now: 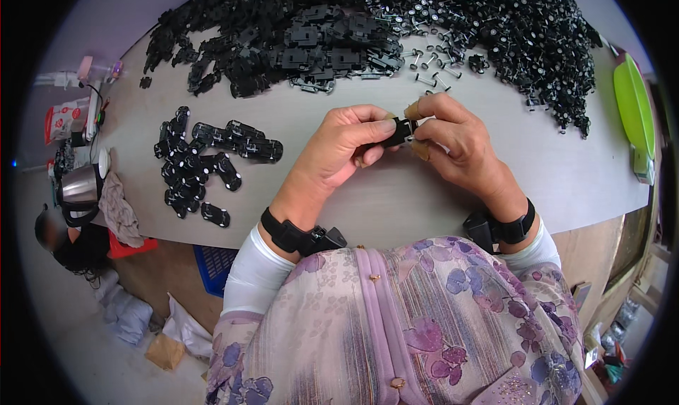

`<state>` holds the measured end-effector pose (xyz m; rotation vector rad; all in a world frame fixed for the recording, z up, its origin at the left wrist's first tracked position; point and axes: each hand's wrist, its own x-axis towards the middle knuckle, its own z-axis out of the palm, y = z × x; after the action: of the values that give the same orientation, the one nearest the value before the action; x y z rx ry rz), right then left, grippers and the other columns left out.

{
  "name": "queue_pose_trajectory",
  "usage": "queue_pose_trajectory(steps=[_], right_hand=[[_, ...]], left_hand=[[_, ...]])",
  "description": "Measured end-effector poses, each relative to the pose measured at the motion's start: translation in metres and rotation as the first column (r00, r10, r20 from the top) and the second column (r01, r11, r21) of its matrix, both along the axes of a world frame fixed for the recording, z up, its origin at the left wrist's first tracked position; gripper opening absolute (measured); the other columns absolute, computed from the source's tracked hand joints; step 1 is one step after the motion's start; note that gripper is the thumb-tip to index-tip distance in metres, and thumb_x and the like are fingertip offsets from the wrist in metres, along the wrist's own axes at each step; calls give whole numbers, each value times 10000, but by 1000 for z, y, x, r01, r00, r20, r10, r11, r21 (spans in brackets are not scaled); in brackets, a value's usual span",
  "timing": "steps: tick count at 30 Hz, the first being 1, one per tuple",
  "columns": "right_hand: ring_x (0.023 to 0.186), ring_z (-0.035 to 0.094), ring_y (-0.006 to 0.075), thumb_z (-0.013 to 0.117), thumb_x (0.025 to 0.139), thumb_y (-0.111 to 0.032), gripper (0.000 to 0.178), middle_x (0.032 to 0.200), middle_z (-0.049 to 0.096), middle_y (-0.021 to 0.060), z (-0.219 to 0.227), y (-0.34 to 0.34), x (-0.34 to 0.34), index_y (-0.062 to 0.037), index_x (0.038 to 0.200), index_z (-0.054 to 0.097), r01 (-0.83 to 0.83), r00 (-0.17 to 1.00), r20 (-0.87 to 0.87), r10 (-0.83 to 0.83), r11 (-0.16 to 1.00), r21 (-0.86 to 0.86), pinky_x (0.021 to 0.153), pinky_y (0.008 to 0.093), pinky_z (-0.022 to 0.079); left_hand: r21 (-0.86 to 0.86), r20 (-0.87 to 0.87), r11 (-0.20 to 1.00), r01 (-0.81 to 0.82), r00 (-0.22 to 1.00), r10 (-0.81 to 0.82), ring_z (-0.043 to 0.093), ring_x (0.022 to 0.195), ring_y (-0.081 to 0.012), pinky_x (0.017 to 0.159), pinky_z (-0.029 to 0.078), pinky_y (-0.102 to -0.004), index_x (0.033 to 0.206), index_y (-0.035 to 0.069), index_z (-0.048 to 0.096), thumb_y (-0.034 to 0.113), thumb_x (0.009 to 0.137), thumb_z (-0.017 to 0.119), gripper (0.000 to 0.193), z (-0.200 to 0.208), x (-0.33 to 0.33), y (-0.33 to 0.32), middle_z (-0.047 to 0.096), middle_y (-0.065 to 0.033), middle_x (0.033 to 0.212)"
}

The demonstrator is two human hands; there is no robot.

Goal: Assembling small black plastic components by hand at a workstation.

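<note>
Over the middle of the table, my left hand (pixel 338 142) pinches a small black toy car chassis (pixel 401 131) between thumb and fingers. My right hand (pixel 458 142), with tan coverings on some fingertips, closes on a wheel axle (pixel 413 127) at the chassis's right end; fingers partly hide where the two meet. To the left lies a group of toy car chassis with wheels (pixel 185 166). Beyond my hands are a heap of flat black chassis pieces (pixel 311 39) and, to its right, a large heap of wheel axles (pixel 506 30). Several loose axles (pixel 426 78) lie nearest my right hand.
A bright green basin (pixel 631 104) stands at the table's right edge. On the left are a metal kettle (pixel 79 186), a crumpled cloth (pixel 120 208) and a red and white packet (pixel 65 121). Below the table edge sits a blue crate (pixel 212 269). Another person (pixel 74 246) is at far left.
</note>
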<state>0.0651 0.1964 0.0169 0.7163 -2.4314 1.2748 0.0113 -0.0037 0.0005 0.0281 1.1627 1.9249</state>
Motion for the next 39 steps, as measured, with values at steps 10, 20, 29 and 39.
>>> queue_pose_trajectory(steps=[10, 20, 29, 39], right_hand=[[796, 622, 234, 696, 681, 45, 166, 940, 631, 97, 3, -11, 9, -8, 827, 641, -81, 997, -22, 80, 996, -35, 645, 323, 517], [745, 631, 205, 617, 764, 46, 194, 949, 628, 76, -19, 83, -46, -5, 951, 625, 568, 812, 12, -583, 796, 210, 661, 296, 495], [615, 562, 110, 654, 744, -16, 104, 788, 605, 35, -10, 90, -26, 7, 843, 629, 465, 816, 295, -497, 868, 174, 551, 258, 437], [591, 564, 79, 615, 768, 20, 67, 741, 601, 8, -3, 92, -10, -10, 824, 595, 546, 771, 520, -368, 802, -242, 503, 244, 430]], left_hand=[[66, -20, 993, 100, 995, -98, 450, 474, -41, 416, 321, -149, 878, -7, 623, 119, 877, 648, 128, -1, -4, -8, 644, -98, 759], [-64, -140, 992, 111, 983, -119, 653, 647, -132, 527, 524, -229, 902, 1, 609, 98, 891, 617, 98, -2, 2, 7, 639, -69, 815], [-117, -144, 990, 75, 985, -91, 651, 648, -122, 535, 529, -223, 950, -19, 606, 68, 887, 600, 107, 3, 3, 6, 634, -71, 844], [-104, -151, 992, 68, 985, -83, 656, 644, -123, 528, 538, -227, 988, -2, 596, 79, 902, 600, 118, -1, 2, 4, 649, -70, 843]])
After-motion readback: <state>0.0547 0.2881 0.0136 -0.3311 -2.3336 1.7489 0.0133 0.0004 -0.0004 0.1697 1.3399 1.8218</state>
